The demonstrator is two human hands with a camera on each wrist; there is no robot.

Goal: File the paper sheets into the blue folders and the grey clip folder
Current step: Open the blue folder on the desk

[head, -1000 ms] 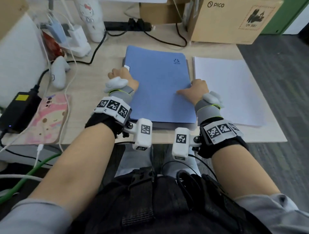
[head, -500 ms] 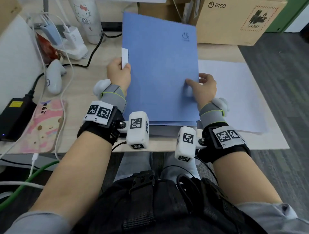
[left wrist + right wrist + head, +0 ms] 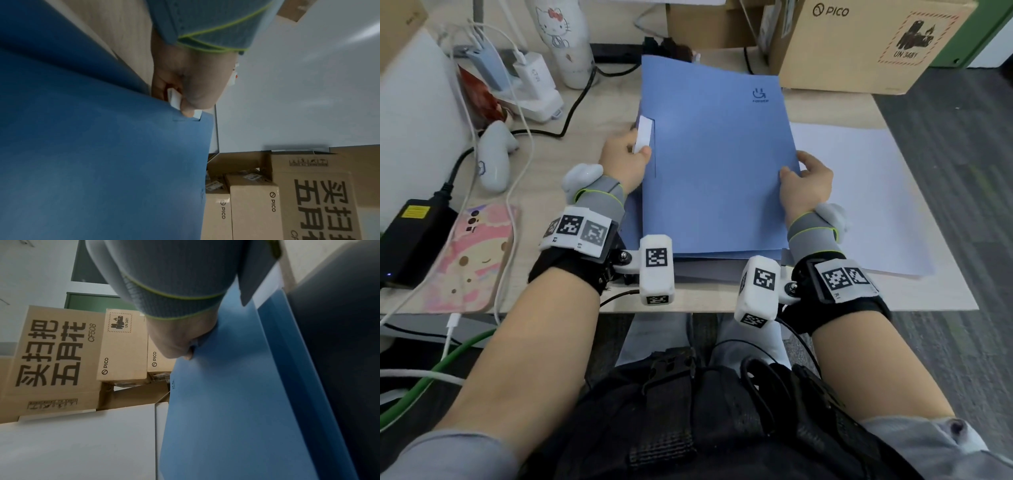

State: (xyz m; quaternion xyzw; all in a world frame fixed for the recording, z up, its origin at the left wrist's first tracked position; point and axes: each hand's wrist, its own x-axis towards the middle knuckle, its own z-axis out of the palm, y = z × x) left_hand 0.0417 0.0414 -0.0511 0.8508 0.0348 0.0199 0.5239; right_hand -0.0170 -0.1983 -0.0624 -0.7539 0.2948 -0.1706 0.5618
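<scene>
A blue folder [image 3: 715, 164] is held tilted up off the stack at the desk's middle, its far edge raised. My left hand [image 3: 625, 156] grips its left spine edge, thumb on the white label tab [image 3: 643, 138], which also shows in the left wrist view as the tab [image 3: 174, 99] pinched by the left hand [image 3: 189, 87]. My right hand [image 3: 804, 185] pinches the folder's right edge; in the right wrist view the right hand [image 3: 180, 344] holds the blue folder [image 3: 236, 402]. Another blue folder [image 3: 722, 255] and a grey folder [image 3: 709, 272] lie beneath. White paper sheets [image 3: 859, 198] lie to the right.
Cardboard boxes [image 3: 859, 44] stand at the back right. A white bottle [image 3: 565, 41], chargers and cables [image 3: 530, 82], a white controller [image 3: 494, 157], a black power brick [image 3: 410, 236] and a pink phone [image 3: 472, 260] crowd the left side of the desk.
The top blue folder went from lying flat to being lifted and tilted up in both hands. Since half a second ago it has come slightly lower, and my right hand shifted to its right edge.
</scene>
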